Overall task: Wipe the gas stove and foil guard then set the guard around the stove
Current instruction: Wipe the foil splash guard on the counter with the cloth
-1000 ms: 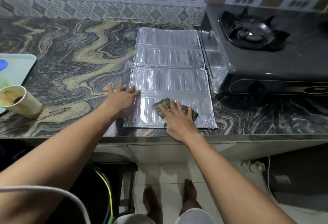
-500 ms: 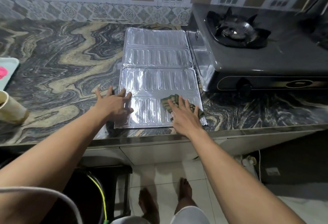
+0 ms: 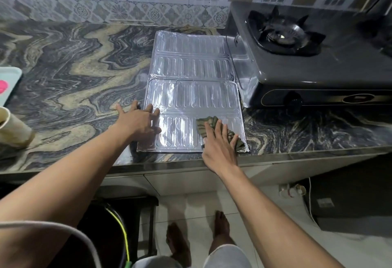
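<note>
The foil guard (image 3: 192, 89) lay flat on the marble counter (image 3: 70, 72), just left of the gas stove (image 3: 314, 59), whose right part was cut off. The right hand (image 3: 219, 146), fingers spread, pressed a green cloth (image 3: 209, 122) onto the guard's near right corner, hiding most of the cloth. The left hand (image 3: 137, 120) lay open and flat on its near left edge. A paper cup (image 3: 12, 128) was cropped at far left.

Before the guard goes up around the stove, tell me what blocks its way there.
Nothing visible stands between them. The foil guard lies flat on the counter, its right edge right beside the gas stove. Only the left hand and the right hand, pressing a cloth, rest on it.
</note>
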The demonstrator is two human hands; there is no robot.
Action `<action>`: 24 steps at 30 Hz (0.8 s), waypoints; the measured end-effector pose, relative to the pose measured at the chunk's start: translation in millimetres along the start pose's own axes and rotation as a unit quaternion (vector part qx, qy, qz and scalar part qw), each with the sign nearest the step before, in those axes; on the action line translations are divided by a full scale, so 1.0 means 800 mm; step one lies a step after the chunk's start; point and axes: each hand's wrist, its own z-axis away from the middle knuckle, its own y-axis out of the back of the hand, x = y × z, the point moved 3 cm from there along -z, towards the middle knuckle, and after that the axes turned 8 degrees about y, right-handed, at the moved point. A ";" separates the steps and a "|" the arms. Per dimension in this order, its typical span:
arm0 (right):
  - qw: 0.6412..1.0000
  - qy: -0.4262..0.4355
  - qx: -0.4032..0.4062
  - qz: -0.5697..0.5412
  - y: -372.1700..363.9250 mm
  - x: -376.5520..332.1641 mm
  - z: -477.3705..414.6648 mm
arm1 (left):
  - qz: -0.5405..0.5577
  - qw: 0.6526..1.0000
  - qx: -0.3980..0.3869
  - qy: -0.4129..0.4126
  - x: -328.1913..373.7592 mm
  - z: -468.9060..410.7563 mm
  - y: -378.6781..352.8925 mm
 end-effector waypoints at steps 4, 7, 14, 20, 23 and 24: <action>0.999 0.043 -0.024 0.004 -0.002 -0.024 0.001 | 0.008 1.000 -0.002 -0.002 -0.003 -0.003 -0.002; 0.997 0.062 -0.038 0.008 -0.003 -0.033 -0.001 | 0.030 0.999 -0.009 -0.013 -0.004 -0.004 -0.001; 0.996 0.071 -0.057 0.017 0.001 -0.028 -0.003 | -0.011 0.998 0.021 -0.059 -0.027 -0.005 0.007; 0.995 0.074 -0.061 0.038 -0.005 -0.038 -0.007 | -0.053 0.997 0.015 -0.060 -0.031 -0.007 -0.006; 0.988 0.125 -0.074 0.054 -0.013 -0.059 -0.009 | -0.051 0.997 0.009 -0.055 -0.031 -0.007 -0.007; 0.985 0.146 -0.077 0.058 -0.015 -0.068 -0.008 | -0.051 0.997 0.008 -0.051 -0.031 -0.006 -0.008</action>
